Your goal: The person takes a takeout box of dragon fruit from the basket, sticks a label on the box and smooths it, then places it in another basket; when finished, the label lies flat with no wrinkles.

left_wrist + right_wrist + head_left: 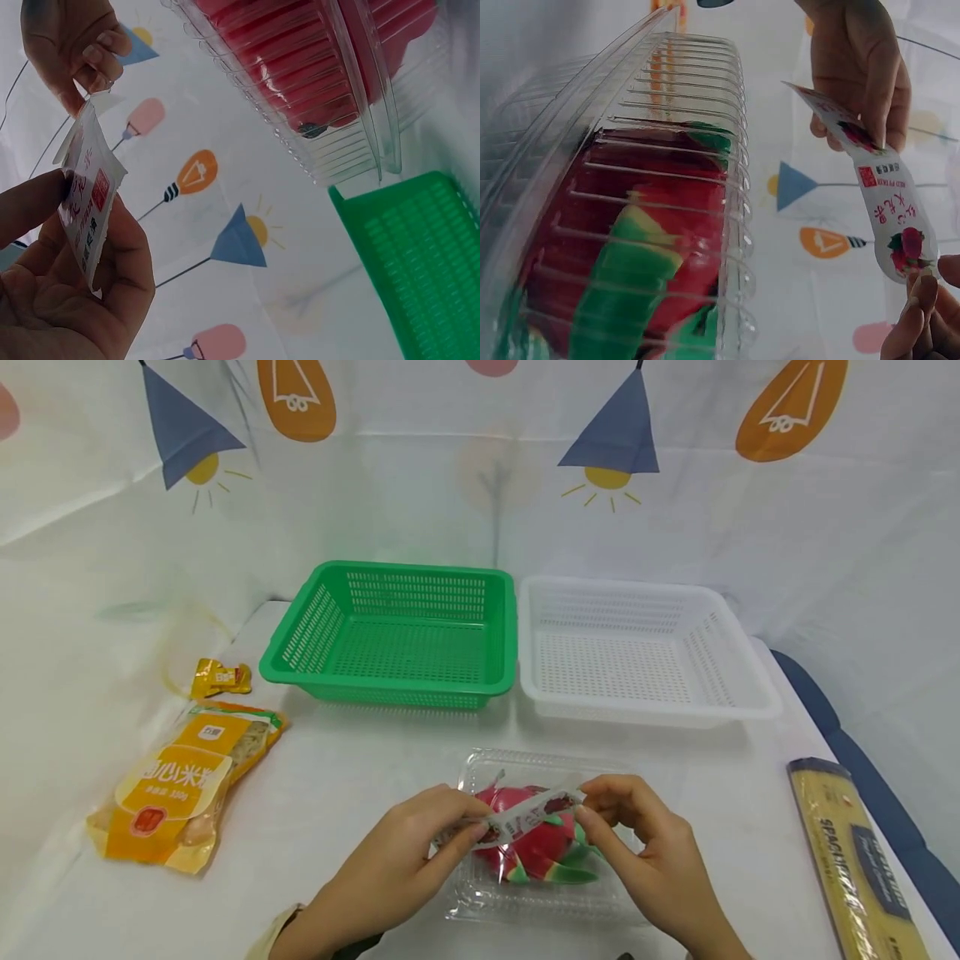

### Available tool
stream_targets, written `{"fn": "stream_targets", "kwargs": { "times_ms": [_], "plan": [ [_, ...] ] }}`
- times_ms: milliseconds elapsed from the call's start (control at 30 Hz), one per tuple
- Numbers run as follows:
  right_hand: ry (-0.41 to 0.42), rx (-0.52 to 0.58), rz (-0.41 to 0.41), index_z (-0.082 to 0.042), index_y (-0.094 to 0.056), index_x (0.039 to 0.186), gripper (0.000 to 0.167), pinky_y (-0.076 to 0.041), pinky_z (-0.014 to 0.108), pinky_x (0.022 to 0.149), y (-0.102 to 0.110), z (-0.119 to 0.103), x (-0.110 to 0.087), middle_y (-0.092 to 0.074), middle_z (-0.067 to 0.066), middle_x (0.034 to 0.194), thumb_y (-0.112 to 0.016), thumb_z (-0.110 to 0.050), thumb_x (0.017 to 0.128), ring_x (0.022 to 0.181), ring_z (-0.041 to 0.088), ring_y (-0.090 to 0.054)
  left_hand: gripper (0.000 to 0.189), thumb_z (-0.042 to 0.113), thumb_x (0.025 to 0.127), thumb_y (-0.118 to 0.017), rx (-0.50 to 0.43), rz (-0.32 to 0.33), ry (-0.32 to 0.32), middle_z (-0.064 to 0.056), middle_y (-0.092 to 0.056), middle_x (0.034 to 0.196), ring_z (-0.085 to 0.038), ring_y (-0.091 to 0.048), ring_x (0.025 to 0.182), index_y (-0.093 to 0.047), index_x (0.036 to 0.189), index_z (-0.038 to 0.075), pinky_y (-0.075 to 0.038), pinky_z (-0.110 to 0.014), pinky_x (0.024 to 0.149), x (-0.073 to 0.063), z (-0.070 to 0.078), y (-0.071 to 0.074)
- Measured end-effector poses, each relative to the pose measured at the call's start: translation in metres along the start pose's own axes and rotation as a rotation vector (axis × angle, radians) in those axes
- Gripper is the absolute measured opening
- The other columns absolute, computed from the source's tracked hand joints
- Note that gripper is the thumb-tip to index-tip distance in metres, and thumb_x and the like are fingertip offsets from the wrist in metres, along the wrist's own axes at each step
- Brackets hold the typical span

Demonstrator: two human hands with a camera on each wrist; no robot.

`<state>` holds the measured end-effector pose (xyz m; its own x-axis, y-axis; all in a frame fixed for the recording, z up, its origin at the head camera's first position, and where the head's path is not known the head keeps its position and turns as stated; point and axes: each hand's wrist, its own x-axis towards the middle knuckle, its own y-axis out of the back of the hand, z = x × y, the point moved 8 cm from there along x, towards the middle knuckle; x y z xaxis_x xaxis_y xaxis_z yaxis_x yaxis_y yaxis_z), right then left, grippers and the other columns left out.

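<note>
A white label strip (525, 817) printed with a red fruit and lettering stretches between both hands. My left hand (401, 852) pinches its left end between thumb and fingers. At the other end, my right hand (656, 852) pinches it with thumb and fingertips. Below the strip lies a clear plastic clamshell box (468, 902) holding a dragon fruit (536, 856), red with green scales. The right wrist view shows the label's printed face (889, 202) between the two hands, apart from the box. In the left wrist view the strip (91, 195) looks bent.
A green basket (390, 692) and a white basket (652, 710) stand side by side at the back. To the left lie an orange food bag (172, 785) and a small gold packet (221, 677). A spaghetti pack (855, 860) lies along the right edge.
</note>
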<state>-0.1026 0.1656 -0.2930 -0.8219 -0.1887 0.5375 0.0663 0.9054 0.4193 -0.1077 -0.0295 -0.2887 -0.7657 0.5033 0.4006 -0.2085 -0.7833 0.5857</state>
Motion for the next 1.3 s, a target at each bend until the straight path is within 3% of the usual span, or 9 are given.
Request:
{"fn": "stream_targets", "kwargs": {
  "times_ms": [367,867,1033,1300],
  "plan": [
    [0.039,0.036,-0.017,-0.007,-0.061,0.102,0.032,-0.046,0.019,0.063,-0.008,-0.003,0.002,-0.062,0.003,0.087,-0.065,0.015,0.080,0.071,0.012,-0.058,0.006,0.016,0.094,-0.061,-0.028,-0.005,0.017,0.013,-0.059,0.089,-0.001,-0.052,0.077,-0.066,0.098,0.016,-0.048,-0.018,0.065,0.000,-0.001,-0.004],
    [0.008,0.032,-0.085,-0.013,-0.061,0.096,0.029,-0.048,0.020,0.065,-0.025,-0.006,0.004,-0.063,-0.003,0.085,-0.067,0.011,0.081,0.070,0.007,-0.057,0.005,0.017,0.094,-0.062,-0.033,-0.025,0.074,0.014,-0.058,0.090,-0.002,-0.053,0.077,-0.066,0.097,0.016,-0.048,-0.020,0.067,0.002,-0.009,-0.009],
    [0.054,0.042,-0.093,-0.010,-0.061,0.097,0.028,-0.048,0.019,0.062,-0.032,-0.010,0.003,-0.062,-0.003,0.084,-0.066,0.012,0.081,0.069,0.007,-0.056,0.007,0.018,0.094,-0.061,-0.058,-0.041,0.116,0.013,-0.059,0.090,-0.003,-0.053,0.077,-0.066,0.097,0.015,-0.049,-0.022,0.066,0.002,-0.012,-0.010],
    [0.101,-0.025,-0.051,-0.009,-0.060,0.098,0.023,-0.046,0.017,0.060,-0.033,-0.010,0.001,-0.060,-0.004,0.082,-0.066,0.008,0.083,0.068,0.006,-0.055,0.008,0.017,0.095,-0.060,-0.078,-0.041,0.116,0.013,-0.060,0.090,-0.002,-0.055,0.078,-0.067,0.097,0.015,-0.050,-0.022,0.068,0.001,-0.012,-0.010]
  ]
}}
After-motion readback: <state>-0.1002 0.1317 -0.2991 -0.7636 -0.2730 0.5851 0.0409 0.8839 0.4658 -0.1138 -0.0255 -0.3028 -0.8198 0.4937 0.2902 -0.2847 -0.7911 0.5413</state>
